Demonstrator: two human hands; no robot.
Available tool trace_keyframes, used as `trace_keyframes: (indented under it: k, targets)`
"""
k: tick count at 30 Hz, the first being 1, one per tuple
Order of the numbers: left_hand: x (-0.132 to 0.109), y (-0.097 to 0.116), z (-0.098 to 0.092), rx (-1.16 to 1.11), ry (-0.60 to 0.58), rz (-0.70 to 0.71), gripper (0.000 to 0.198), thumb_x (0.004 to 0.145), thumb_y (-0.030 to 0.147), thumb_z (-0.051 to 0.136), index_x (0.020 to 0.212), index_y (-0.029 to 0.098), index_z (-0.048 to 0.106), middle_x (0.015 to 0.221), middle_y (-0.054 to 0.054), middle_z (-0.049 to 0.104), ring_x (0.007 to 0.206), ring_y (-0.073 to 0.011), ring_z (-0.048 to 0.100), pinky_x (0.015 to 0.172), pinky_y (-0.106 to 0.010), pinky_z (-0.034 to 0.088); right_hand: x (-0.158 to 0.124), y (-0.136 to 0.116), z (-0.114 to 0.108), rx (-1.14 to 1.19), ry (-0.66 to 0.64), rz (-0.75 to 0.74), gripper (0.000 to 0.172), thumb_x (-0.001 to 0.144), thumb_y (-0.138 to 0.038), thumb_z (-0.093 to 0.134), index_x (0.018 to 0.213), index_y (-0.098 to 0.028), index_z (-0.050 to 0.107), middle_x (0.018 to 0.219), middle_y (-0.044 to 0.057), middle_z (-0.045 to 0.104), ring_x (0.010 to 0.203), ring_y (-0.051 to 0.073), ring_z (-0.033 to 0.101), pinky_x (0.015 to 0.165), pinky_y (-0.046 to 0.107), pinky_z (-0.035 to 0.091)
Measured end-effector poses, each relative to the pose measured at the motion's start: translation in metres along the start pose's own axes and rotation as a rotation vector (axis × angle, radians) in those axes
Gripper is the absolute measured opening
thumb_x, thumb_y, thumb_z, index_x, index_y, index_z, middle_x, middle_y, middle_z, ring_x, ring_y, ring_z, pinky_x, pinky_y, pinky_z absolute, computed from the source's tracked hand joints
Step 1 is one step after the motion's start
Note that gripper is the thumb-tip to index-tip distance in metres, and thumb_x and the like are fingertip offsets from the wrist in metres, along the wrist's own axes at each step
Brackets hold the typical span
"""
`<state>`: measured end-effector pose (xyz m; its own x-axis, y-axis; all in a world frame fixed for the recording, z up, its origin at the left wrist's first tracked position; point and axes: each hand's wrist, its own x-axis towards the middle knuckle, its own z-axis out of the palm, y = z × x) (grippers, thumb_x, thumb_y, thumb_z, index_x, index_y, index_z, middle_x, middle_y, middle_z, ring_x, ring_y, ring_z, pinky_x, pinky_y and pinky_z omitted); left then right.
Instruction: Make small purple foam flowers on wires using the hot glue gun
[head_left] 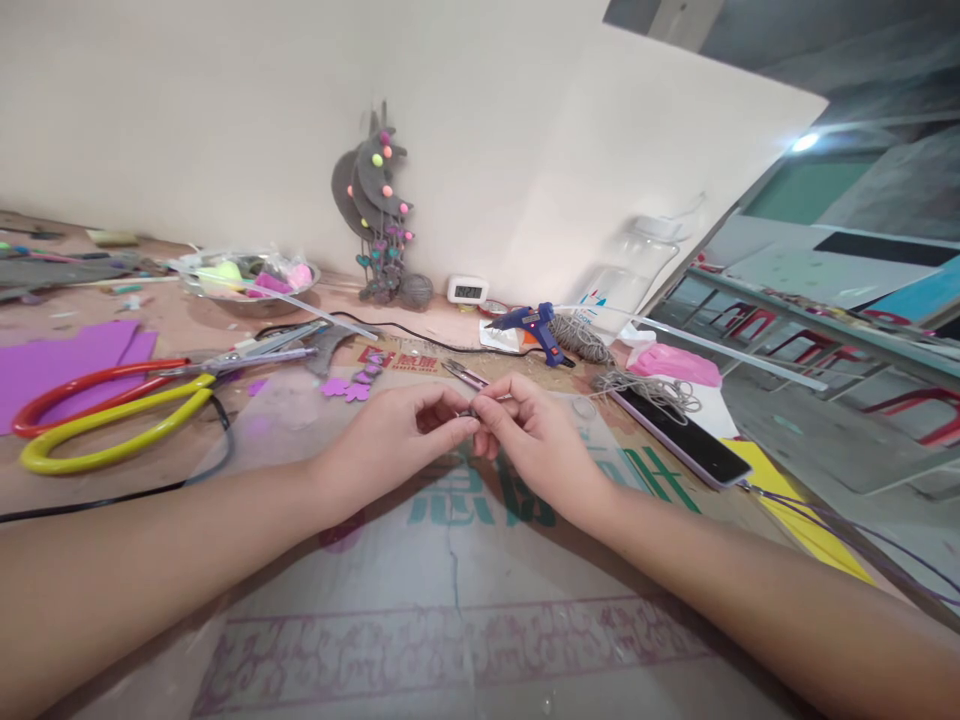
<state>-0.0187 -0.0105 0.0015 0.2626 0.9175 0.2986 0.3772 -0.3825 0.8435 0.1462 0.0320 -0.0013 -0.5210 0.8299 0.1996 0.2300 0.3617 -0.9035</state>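
left hand point(397, 437) and right hand point(537, 442) fingers clamp a tiny dark piece point(471, 412) between their touching tips.

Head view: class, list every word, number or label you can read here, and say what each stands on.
Nothing reads clearly.
Small clock: dark digits, too blurred.
Cardboard: large green characters, partly hidden by left hand and right hand.
Red label on the cardboard: too small.
White bag: blue and red logo, blurred.

A tiny dark piece point(471, 411), too small to identify, is pinched between the left hand point(397, 432) and the right hand point(536, 440) over the worktop's point(465, 610) middle.
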Motion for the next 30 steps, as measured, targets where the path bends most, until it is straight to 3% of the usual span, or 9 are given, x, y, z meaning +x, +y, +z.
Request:
trace_keyframes:
  k: [16, 21, 30]
  targets:
    - [-0.0008, -0.0002, 0.0003, 0.075, -0.011, 0.015, 0.023, 0.087, 0.023, 0.042, 0.081, 0.019, 0.064, 0.077, 0.002, 0.068, 0.071, -0.0127, 0.060, 0.068, -0.023, 0.044, -0.0021, 0.0009, 0.0010, -0.028, -0.021, -0.018, 0.017, 0.089, -0.036, 0.047, 0.086, -0.020, 0.047, 0.055, -0.005, 0.056, 0.048, 0.009, 0.054, 0.048, 0.021, 0.043]
    - [0.0003, -0.0008, -0.0009, 0.096, 0.006, 0.022, 0.022, 0.087, 0.022, 0.043, 0.079, 0.019, 0.063, 0.076, 0.002, 0.067, 0.072, -0.0125, 0.059, 0.069, -0.023, 0.043, -0.0036, -0.0024, -0.0016, 0.015, -0.027, -0.031, 0.016, 0.089, -0.034, 0.046, 0.096, -0.020, 0.046, 0.056, -0.005, 0.054, 0.052, 0.009, 0.053, 0.052, 0.022, 0.043]
    - [0.0002, -0.0011, -0.0009, 0.076, 0.047, 0.027, 0.020, 0.087, 0.023, 0.046, 0.079, 0.018, 0.064, 0.075, 0.001, 0.067, 0.073, -0.0123, 0.059, 0.067, -0.021, 0.044, -0.0045, -0.0045, -0.0014, 0.094, -0.068, 0.061, 0.017, 0.085, -0.029, 0.050, 0.099, -0.020, 0.046, 0.055, -0.007, 0.053, 0.050, 0.009, 0.051, 0.051, 0.021, 0.042]
